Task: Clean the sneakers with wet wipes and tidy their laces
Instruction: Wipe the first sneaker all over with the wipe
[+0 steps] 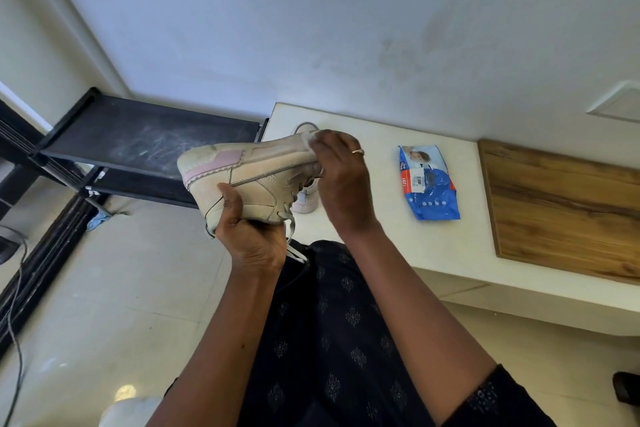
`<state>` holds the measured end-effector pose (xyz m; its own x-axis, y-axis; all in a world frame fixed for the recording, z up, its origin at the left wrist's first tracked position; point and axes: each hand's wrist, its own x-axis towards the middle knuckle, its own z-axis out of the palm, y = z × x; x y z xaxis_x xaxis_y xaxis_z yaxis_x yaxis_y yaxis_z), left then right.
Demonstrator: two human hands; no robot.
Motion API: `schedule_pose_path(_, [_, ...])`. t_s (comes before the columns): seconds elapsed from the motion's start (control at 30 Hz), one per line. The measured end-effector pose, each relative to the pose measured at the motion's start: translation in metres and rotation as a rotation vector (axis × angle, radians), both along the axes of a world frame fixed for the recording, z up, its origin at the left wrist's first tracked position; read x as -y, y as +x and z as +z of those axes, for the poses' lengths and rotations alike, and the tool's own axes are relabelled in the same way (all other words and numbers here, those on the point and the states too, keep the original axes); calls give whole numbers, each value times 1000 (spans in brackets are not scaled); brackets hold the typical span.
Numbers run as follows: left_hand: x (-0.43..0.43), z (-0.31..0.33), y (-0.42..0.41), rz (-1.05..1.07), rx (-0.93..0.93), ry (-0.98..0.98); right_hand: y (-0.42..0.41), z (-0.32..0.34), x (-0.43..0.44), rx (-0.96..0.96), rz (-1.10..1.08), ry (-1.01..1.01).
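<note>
My left hand (251,236) grips a sneaker (242,177); my right hand (341,177) pinches a wipe (309,141) to it. Early going, I'd say: laces (290,227) dangle, and the other sneaker (304,206) waits.

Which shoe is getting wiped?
The sneaker with the pink patch, held up by the left hand, under the wet wipe; the other sneaker sits on the table behind.

Ledge: your white smooth ledge (450,246), centre to right of frame.
On it: blue plastic wipes packet (429,184), right of centre; pale sneaker (306,206), half hidden from you.
</note>
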<state>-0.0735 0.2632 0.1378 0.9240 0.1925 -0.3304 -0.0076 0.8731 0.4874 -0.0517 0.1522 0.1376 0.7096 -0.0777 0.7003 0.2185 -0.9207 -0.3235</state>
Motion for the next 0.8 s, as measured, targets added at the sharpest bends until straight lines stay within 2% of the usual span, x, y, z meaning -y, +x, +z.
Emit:
schedule_pose_path(0.27, [2, 1, -2, 13, -9, 14, 7, 2, 22, -82, -247, 211])
schedule_pose_path(0.5, [-7, -2, -1, 1, 15, -4, 3, 4, -2, -35, -138, 182])
schedule_pose_path(0.7, [-11, -3, -1, 19, -10, -17, -7, 2, -25, -19, 111, 47])
schedule_pose_path(0.8, [-12, -6, -2, 25, -18, -20, -6, 1, -15, -17, 84, 38])
